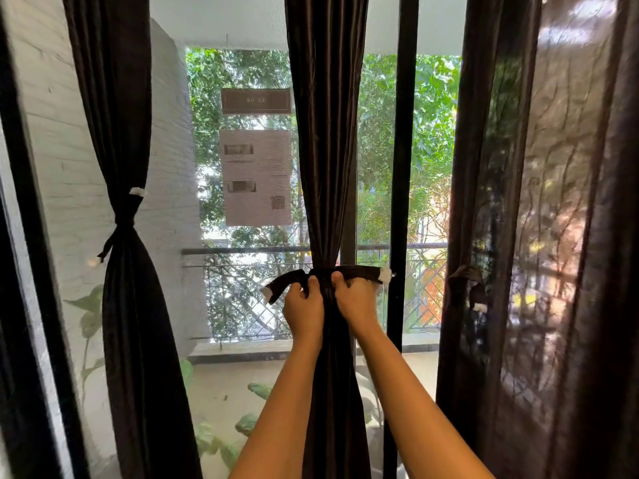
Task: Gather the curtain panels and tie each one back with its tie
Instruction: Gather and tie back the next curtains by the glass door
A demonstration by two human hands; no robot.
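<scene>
A dark brown middle curtain panel (326,140) hangs gathered in front of the window. A dark tie (361,273) with white ends wraps around it at railing height. My left hand (303,307) grips the tie's left end and my right hand (354,300) grips its right end, both pressed against the bunched cloth. On the left, another panel (121,305) is cinched by its own knotted tie (123,221). On the right, a wide panel (539,236) hangs loose, with a tie (472,288) dangling on it.
A black window frame post (403,167) stands just right of the middle panel. Papers (256,174) are stuck to the glass. Beyond the glass are a balcony railing (242,251), a white wall and trees. A dark frame (24,271) runs down the left edge.
</scene>
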